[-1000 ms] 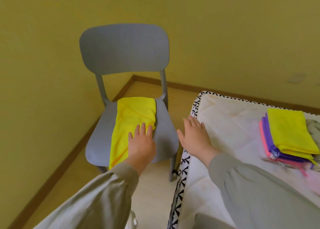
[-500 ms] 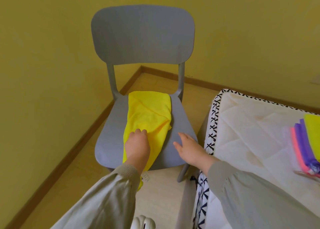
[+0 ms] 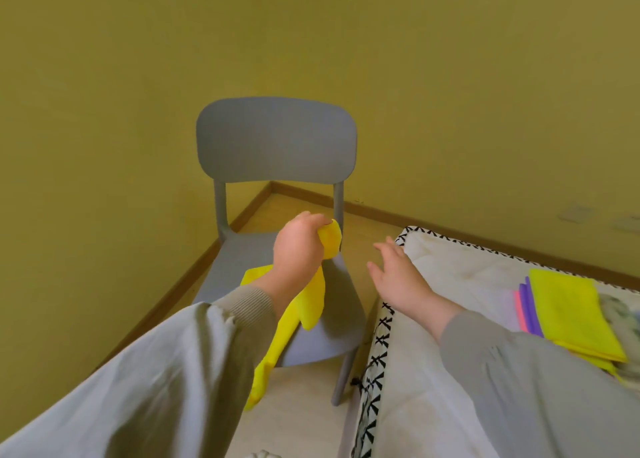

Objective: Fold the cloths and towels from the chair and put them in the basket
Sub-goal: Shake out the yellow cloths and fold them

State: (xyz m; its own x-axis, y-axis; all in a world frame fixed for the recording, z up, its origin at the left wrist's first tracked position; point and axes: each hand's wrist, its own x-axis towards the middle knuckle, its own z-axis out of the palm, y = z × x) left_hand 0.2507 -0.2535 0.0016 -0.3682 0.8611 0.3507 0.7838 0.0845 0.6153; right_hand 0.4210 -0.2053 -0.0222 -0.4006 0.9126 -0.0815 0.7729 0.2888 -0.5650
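Observation:
My left hand (image 3: pixel 297 246) grips a yellow cloth (image 3: pixel 311 302) by one end, above the seat of the grey chair (image 3: pixel 273 146). The cloth hangs down from my fist, trailing past the seat's front edge. Spread and holding nothing, my right hand (image 3: pixel 394 270) hovers between the chair and the mattress (image 3: pixel 450 277). A stack of folded cloths (image 3: pixel 568 308), yellow on top with purple and pink beneath, lies on the mattress at the right. No basket is in view.
The chair stands in a corner of yellow walls with a wooden skirting board (image 3: pixel 381 212). The white mattress with a black-and-white patterned edge (image 3: pixel 375 360) sits close to the chair's right side. Pale floor (image 3: pixel 301 419) shows below the chair.
My left hand has closed on the yellow cloth and lifted it off the chair seat, where it lay flat before. My right hand has risen from the seat edge.

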